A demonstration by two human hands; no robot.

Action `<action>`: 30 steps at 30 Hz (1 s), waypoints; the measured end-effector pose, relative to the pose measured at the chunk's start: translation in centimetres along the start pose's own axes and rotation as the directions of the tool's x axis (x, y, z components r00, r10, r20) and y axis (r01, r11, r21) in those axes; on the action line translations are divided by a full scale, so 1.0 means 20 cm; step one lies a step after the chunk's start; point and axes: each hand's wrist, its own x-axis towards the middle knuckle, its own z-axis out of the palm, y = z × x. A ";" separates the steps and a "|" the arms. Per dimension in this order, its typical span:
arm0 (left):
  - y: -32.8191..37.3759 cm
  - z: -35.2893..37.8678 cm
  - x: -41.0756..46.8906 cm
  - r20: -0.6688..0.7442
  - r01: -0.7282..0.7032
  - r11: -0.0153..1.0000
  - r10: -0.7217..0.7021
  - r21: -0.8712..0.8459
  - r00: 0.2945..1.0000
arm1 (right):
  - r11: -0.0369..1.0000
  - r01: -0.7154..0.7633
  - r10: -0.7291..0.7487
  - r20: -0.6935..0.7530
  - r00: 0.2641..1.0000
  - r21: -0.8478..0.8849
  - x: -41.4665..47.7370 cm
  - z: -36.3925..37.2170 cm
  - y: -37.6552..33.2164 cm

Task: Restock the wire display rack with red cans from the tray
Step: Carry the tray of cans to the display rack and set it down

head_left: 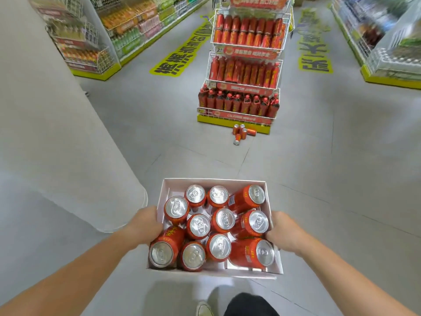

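A white cardboard tray point(214, 181) is carried in front of me, well above the floor. It holds several red cans point(222, 220) with silver tops, most upright, a few tipped. My left hand point(145, 224) grips the tray's left side. My right hand point(284, 231) grips its right side. Ahead in the aisle stands the white wire display rack point(245, 65), three tiers high on a yellow base, filled with red cans and bottles. Several loose red cans point(242, 132) lie on the floor at the rack's foot.
A wide grey pillar point(52, 124) rises on my left. Stocked drink shelves point(127, 26) line the left, and more shelving point(382, 42) lines the right. Yellow floor lettering point(182, 53) flanks the rack. My shoe point(204, 309) shows below the tray.
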 end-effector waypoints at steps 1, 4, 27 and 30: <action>0.02 -0.06 0.10 0.003 0.002 1.000 -0.002 -0.011 1.000 | 1.000 0.003 -0.003 -0.001 1.000 -0.010 0.10 -0.04 -0.06; 0.08 -0.23 0.41 0.002 -0.001 1.000 0.001 -0.001 1.000 | 1.000 0.013 -0.013 -0.004 1.000 -0.024 0.39 -0.16 -0.21; 0.81 -1.41 3.05 0.087 -0.021 0.998 0.017 0.051 0.996 | 0.995 -0.088 0.089 -0.028 0.996 0.048 2.83 -1.12 -1.22; 0.92 -1.52 3.44 0.092 -0.072 0.992 0.063 0.100 0.994 | 0.988 -0.146 0.150 -0.070 0.986 0.056 3.14 -1.20 -1.32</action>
